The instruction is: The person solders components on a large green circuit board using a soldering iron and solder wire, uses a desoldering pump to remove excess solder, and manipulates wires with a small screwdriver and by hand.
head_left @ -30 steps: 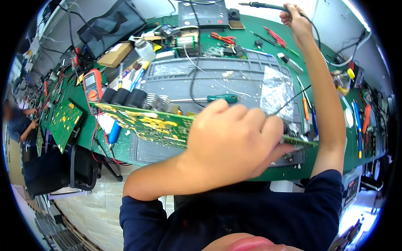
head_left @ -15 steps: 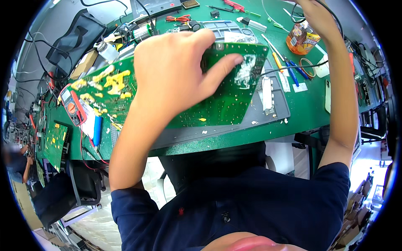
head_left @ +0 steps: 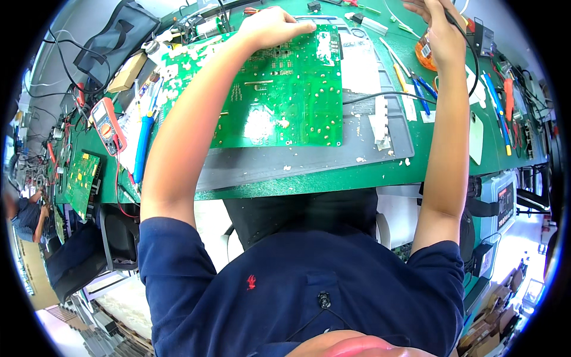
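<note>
A large green circuit board (head_left: pixel 285 113) lies over a grey work mat (head_left: pixel 250 166), pale patches of residue on its left side and upper right corner. My left hand (head_left: pixel 270 28) grips its far edge; the thumb shows and the other fingers are partly hidden. At the far right my right hand (head_left: pixel 443 35) is raised beside an orange tub (head_left: pixel 424 52). A black cable (head_left: pixel 474 59) runs from this hand, looping down and left to the board's right edge. The fingers seem closed on the cable's thicker end, partly out of frame.
On the left are a red multimeter (head_left: pixel 107 126), a blue-handled tool (head_left: pixel 143 146) and another green board (head_left: pixel 81 178) at the table edge. Blue pliers (head_left: pixel 423 98), a phone (head_left: pixel 476 137) and a white strip (head_left: pixel 379 122) lie right. A person (head_left: pixel 30 217) works at far left.
The circuit board has gone from raised and tilted to lying lower and flatter over the mat. My left hand moved away from me with it; my right hand shifted slightly and still has the cable.
</note>
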Demonstrator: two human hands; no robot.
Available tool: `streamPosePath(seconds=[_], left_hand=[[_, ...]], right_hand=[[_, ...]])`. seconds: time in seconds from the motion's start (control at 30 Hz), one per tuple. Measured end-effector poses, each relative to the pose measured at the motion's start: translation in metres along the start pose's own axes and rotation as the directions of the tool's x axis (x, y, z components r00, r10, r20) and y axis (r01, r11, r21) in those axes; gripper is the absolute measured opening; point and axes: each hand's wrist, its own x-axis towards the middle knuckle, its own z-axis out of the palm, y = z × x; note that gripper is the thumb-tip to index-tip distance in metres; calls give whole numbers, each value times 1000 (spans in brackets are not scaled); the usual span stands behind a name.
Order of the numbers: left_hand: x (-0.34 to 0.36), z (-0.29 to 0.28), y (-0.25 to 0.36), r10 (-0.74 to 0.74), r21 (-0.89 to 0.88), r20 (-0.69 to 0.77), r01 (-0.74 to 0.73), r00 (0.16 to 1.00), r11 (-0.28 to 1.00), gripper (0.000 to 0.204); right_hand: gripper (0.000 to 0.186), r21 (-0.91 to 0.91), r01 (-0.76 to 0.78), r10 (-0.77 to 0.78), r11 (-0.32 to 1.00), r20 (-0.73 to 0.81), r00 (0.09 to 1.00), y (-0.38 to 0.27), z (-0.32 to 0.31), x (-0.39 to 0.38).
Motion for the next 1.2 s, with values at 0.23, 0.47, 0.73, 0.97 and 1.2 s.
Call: streamPosePath(seconds=[0.23, 0.47, 0.73, 0.97, 1.2], left_hand=[[17, 27, -24, -90, -24, 127, 94, 988, 995, 65], [9, 34, -24, -25, -1, 57, 25, 998, 1000, 64], [-40, 4, -18, 392, 45, -345, -402, 853, 915, 32], [-143, -44, -27, 220, -37, -335, -246, 916, 969, 18], [-251, -39, -92, -222, -65, -587, 228, 778, 971, 19]], right_hand=[[35, 280, -165, 191, 946, -68, 979, 33, -10, -16], [21, 58, -105, 114, 993, -189, 975, 54, -36, -22], [39, 152, -252, 282, 956, -218, 934, 50, -47, -29], [46, 25, -253, 251, 967, 61, 966, 47, -37, -33], [34, -118, -228, 223, 966, -53, 973, 54, -37, -39]])
